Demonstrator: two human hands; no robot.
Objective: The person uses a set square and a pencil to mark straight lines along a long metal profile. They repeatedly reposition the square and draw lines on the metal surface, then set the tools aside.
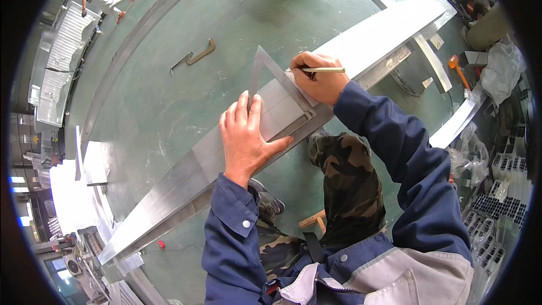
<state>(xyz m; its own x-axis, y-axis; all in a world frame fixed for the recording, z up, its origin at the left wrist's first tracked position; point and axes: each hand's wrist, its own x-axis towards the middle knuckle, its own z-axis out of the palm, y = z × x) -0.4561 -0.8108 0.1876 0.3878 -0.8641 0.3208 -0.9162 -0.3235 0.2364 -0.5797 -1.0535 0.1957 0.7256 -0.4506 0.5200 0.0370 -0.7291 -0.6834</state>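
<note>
pencil up at the square, both hands on the job!
and here's the left hand (pixel 245 135), grip spread wide, fingers and thumb laid over a triangular metal square (pixel 257 73), which sits flat on top of a long pale metal beam (pixel 384 22) running from lower left to upper right; the right hand (pixel 320 76) has its grip pinched narrow around a slim pencil (pixel 333 70), tip right by the square's far slanted edge, though from here i can't tell whether it's touching metal; thin lines cross the surface inside the triangle; over on the green floor (pixel 169 113) lies a c-shaped clamp (pixel 210 53), and off at the upper left, another person (pixel 101 0) is leaning by the racks (pixel 62 62).
</note>
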